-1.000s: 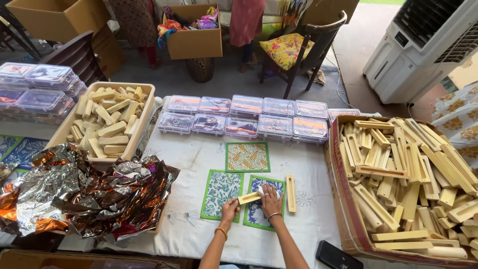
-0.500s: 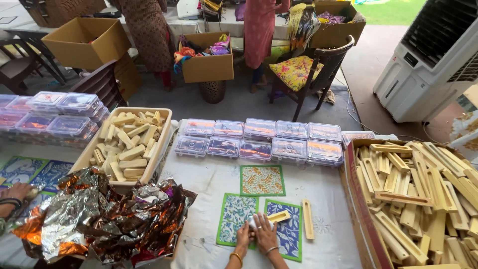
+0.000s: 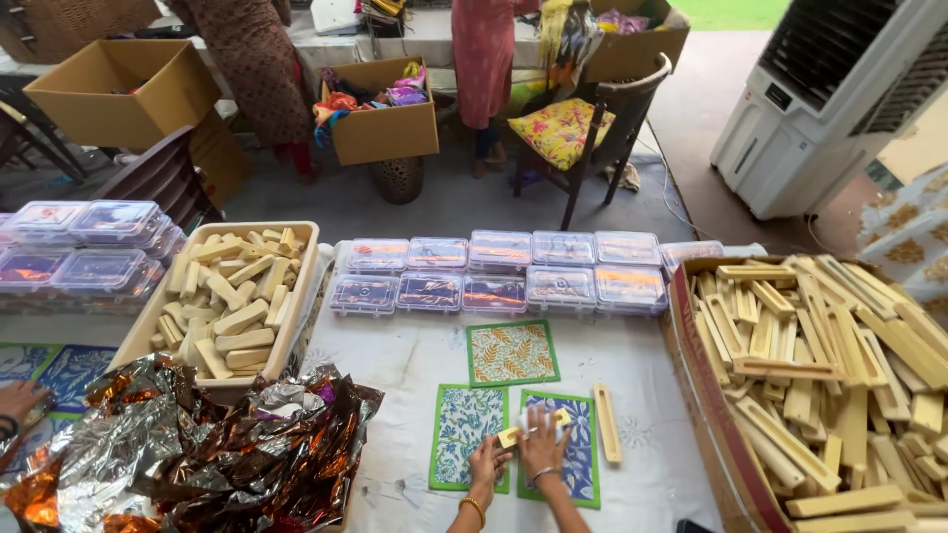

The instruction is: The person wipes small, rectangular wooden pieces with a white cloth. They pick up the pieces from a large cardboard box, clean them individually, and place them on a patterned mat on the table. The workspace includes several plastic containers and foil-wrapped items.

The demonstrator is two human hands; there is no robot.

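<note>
Two hands, left hand and right hand, have slid from the frame's bottom edge up onto the blue printed card at lower centre, both pinching one small wooden block against it.

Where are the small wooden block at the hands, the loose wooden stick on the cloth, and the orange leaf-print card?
small wooden block (image 3: 510,437), head view, on its pale top face.
loose wooden stick (image 3: 606,424), head view, at its middle.
orange leaf-print card (image 3: 513,353), head view, at its centre.
</note>
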